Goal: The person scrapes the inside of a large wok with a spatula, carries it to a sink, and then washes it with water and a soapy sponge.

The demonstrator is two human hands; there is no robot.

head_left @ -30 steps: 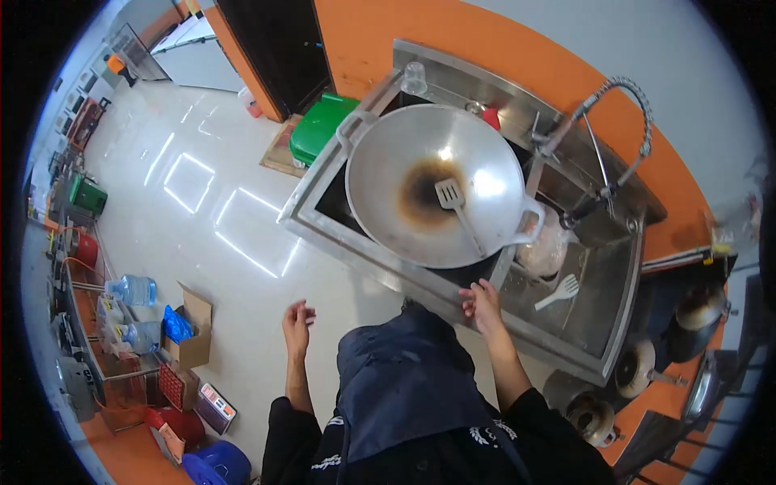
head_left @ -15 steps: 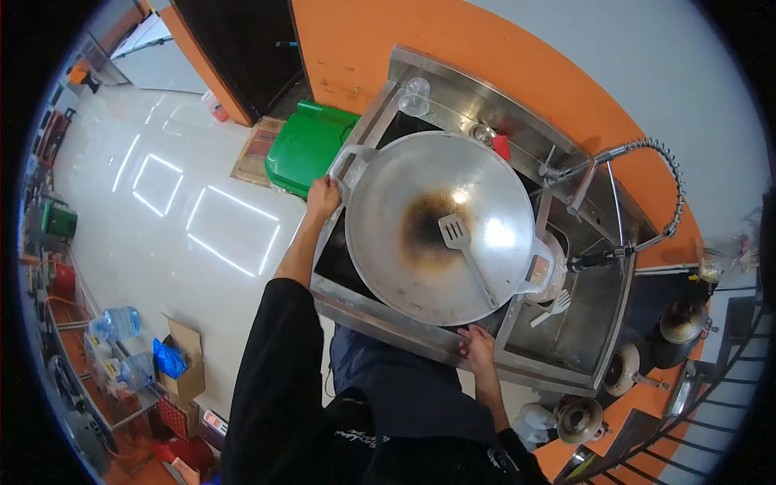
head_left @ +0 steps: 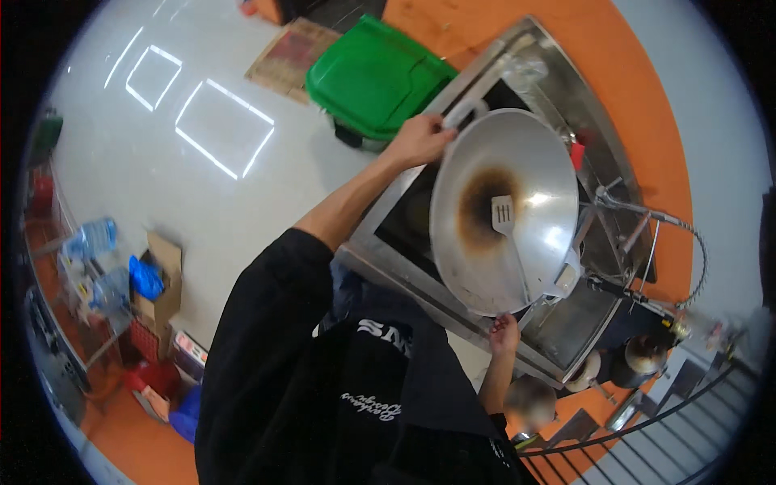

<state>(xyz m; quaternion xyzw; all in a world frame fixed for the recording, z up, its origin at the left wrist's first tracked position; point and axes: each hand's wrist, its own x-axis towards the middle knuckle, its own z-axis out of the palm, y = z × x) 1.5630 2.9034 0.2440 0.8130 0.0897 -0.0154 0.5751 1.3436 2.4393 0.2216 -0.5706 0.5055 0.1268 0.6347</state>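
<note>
While half second ago left hand only neared rim, left hand [head_left: 418,139] now clenched on far-left handle of big round steel wok [head_left: 505,212] over steel sink unit [head_left: 380,242]; right hand [head_left: 504,331], fingers curled, touches near rim. Slotted metal spatula [head_left: 503,215] lies inside. Two-handed hold looks set.

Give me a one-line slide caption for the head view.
Left hand grips wok rim; right hand on sink counter.

Brightly and evenly lit from overhead, with white rectangular reflections on the glossy pale floor [head_left: 202,121], glare on the large round steel wok [head_left: 505,210], heavy fisheye bending and a black vignette at the rim, soft blur toward the lower right edge.
</note>
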